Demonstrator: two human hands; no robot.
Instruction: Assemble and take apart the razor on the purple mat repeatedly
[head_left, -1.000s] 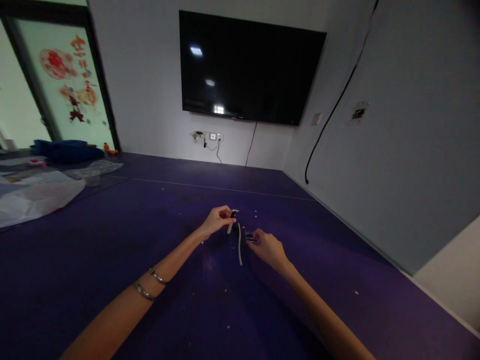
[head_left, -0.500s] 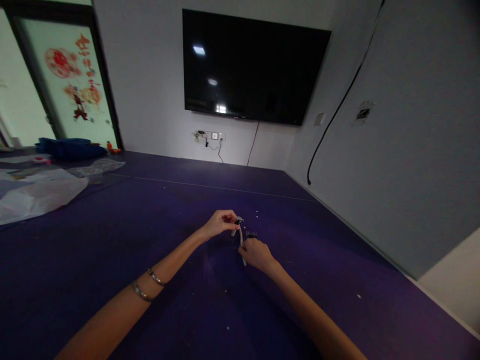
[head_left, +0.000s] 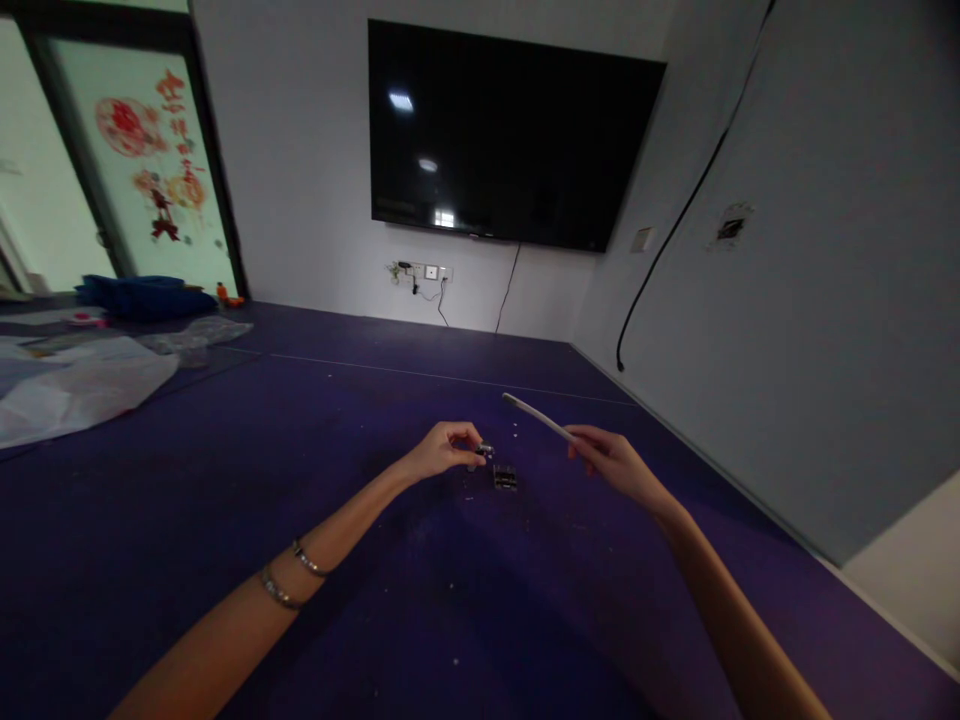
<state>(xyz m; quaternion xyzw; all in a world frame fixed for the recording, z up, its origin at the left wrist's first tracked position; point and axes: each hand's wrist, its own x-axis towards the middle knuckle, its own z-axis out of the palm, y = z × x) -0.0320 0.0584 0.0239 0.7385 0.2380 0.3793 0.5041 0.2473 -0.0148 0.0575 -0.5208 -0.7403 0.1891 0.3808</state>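
Note:
My left hand pinches a small dark-and-silver piece between thumb and fingers, just above the purple surface. The piece is too small to name. My right hand is closed on the lower end of a long thin whitish stick, which slants up and left to a darker tip. Between the hands, nearer the left, a small dark block with metallic parts lies on the surface. Tiny white bits are scattered around it.
At the far left lie a crumpled white plastic sheet, clear plastic wrapping and a dark blue cloth bundle. A television hangs on the back wall above sockets. A black cable hangs along the right wall.
My right hand has moved right and up, drawing the whitish stick away from the piece in my left hand. The dark block is now uncovered. My left hand has hardly moved.

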